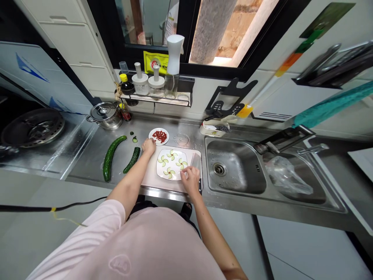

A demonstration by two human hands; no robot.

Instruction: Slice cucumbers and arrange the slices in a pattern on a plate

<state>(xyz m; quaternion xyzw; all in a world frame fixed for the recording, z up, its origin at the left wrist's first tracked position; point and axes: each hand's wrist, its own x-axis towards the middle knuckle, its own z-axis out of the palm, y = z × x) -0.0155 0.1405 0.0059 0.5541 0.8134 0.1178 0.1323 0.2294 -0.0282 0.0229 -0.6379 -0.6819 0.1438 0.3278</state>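
The pale green crescents of sliced cucumber [171, 155] sit fanned into four little pinwheels on a white square plate with rounded corners [163, 175], and that plate lies in the middle of a pale pink cutting board [150, 175], square on to its edges. From where I stand, the right hand [190, 180] is the nearer one: it is over the plate's near right corner, so the bulk of the arrangement lies to the left of and beyond its fingers [184, 173]. Those fingers are bunched, tips down at the right side of the slices; whether they pinch one I cannot tell from here. The left hand [149, 146] sits at the board's far left corner, fingers curled together and partly hidden, touching no slice, just beside a small round white plate [150, 135] heaped with dried red goji berries [159, 136]. A broad-bladed steel kitchen knife [196, 161] lies along the board's right edge. Left of the board are a short dark green cucumber piece [132, 160], a longer curved dark green cucumber [109, 158] and a few small cucumber bits [134, 139], all on the brushed steel counter [84, 163]. Further off, a lidded steel pot [105, 116] stands far left, and a steel sink [236, 147] lies to the right, with a clear plastic bag [287, 175] in its second basin
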